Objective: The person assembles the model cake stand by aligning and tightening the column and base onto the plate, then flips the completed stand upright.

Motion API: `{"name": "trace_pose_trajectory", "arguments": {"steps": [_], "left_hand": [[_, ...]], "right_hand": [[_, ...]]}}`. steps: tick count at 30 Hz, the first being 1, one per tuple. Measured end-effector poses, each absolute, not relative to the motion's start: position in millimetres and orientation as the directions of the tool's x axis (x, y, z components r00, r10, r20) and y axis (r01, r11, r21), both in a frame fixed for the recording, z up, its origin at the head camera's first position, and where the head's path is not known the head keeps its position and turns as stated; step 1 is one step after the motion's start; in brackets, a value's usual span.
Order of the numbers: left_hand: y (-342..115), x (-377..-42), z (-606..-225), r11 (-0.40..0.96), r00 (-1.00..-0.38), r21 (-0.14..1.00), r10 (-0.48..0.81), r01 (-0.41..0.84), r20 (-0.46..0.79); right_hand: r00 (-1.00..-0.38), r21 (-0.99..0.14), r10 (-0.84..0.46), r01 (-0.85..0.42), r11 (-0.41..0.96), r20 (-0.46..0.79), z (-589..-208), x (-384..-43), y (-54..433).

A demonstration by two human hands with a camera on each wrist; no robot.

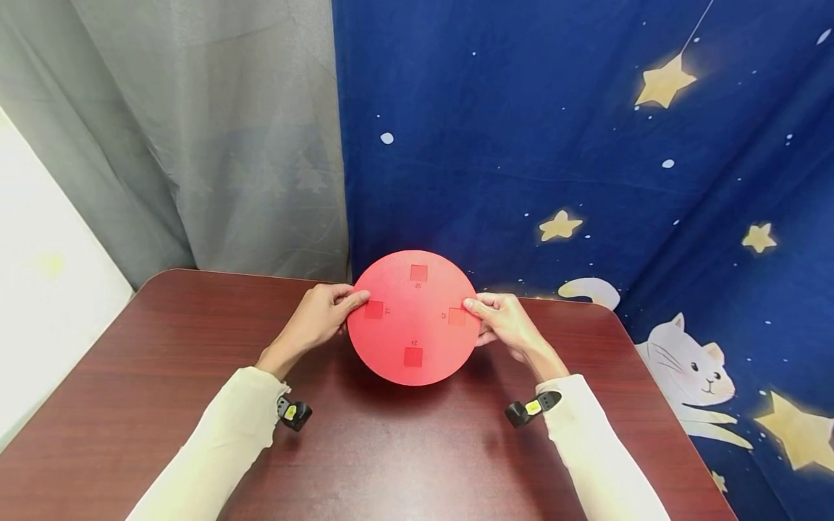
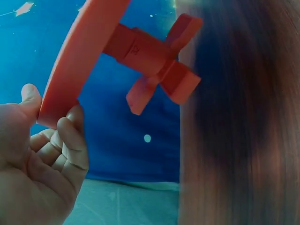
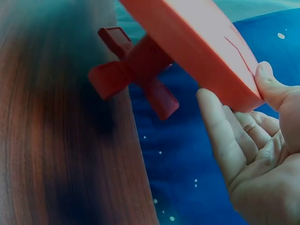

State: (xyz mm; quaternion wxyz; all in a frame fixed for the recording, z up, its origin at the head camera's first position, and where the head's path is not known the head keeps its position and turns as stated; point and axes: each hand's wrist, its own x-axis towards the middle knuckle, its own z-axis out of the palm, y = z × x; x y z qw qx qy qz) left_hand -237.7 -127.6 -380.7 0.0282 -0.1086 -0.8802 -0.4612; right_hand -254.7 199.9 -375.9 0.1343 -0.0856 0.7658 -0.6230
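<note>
Between both hands, a red round disc with a thick rim is held above the table, its flat top tilted toward the head camera. Several square recesses with small printed numbers mark that face. Under the disc, a short post ends in splayed feet, like a small toy table or stool; the head view hides this underside. My left hand pinches the left rim, thumb on top and fingers beneath. At the right rim my right hand does the same. The feet appear raised off the tabletop.
A dark reddish wooden table lies below, its far edge just behind the disc. Behind it hang a grey curtain and a blue curtain with stars and a cat. Each wrist wears a small black camera.
</note>
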Motion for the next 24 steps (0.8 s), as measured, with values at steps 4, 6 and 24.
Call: {"name": "trace_pose_trajectory", "arguments": {"steps": [4, 6, 24], "left_hand": [[-128, -238, -384, 0.532, -0.981, 0.829, 0.170, 0.175, 0.098], [-127, -238, -386, 0.530, -0.982, 0.832, 0.171, 0.165, 0.086], [-120, -242, -408, 0.558, -0.992, 0.829, 0.125, 0.041, -0.035]], "right_hand": [[-0.941, -0.977, -0.310, 0.074, 0.198, -0.135, -380, -255, 199], [-0.939, -0.975, -0.311, 0.090, 0.201, -0.151, -382, -255, 199], [-0.929, -0.951, -0.253, 0.214, 0.225, -0.269, -405, -259, 200]]}}
